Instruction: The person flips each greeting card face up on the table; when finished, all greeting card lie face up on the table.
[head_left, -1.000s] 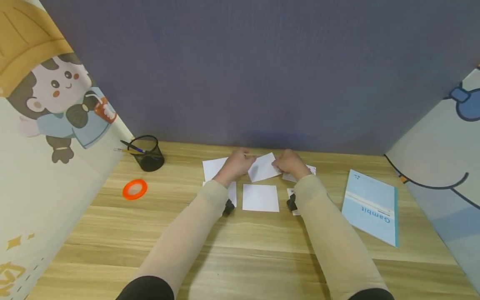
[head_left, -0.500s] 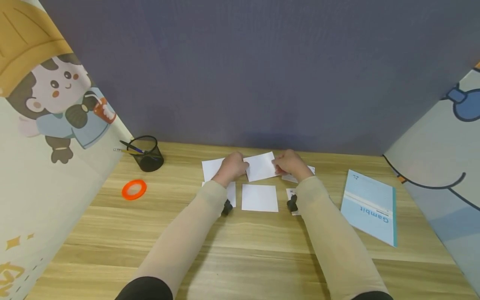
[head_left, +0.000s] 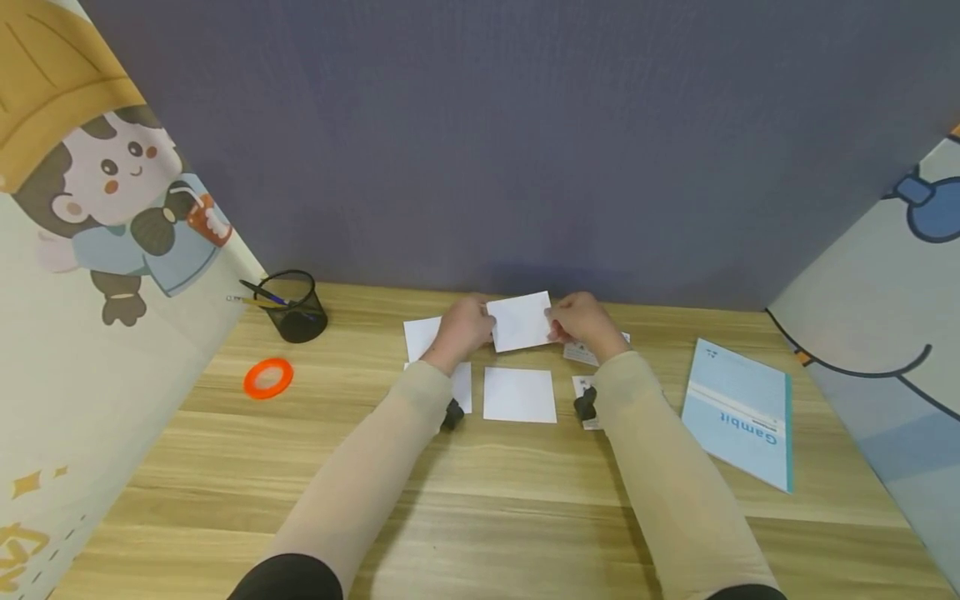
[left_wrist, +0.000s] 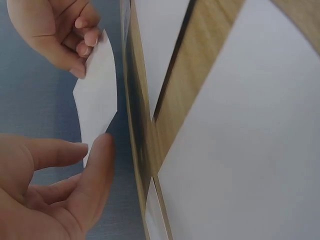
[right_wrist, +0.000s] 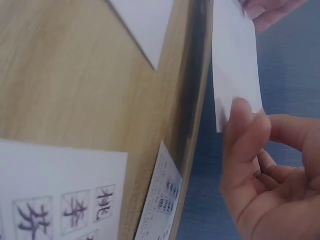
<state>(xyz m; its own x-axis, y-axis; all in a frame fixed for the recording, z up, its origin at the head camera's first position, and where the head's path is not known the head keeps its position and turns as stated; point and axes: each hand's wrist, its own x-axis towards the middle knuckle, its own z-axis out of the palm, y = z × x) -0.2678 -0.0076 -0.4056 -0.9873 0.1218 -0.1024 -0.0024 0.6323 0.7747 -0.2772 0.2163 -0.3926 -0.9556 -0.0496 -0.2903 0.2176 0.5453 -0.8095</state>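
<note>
Between both hands a white paper card is lifted off the table, its blank face toward the head camera. My left hand pinches its left edge; in the left wrist view the thumb and a finger close on the card's near end. At the opposite edge my right hand pinches the card between thumb and fingertip, which the right wrist view shows closely. The card bows slightly in the left wrist view. Just in front of it a blank white card lies flat on the table.
Two more white cards lie at the left, one partly under the left hand. At the right are cards with handwritten characters. A blue notebook, a mesh pen cup and an orange ring stand farther out. A dark partition rises behind.
The left hand has gone from touching the card's upper corner to pinching its left edge. Both hands have then raised the card a little off the table.
</note>
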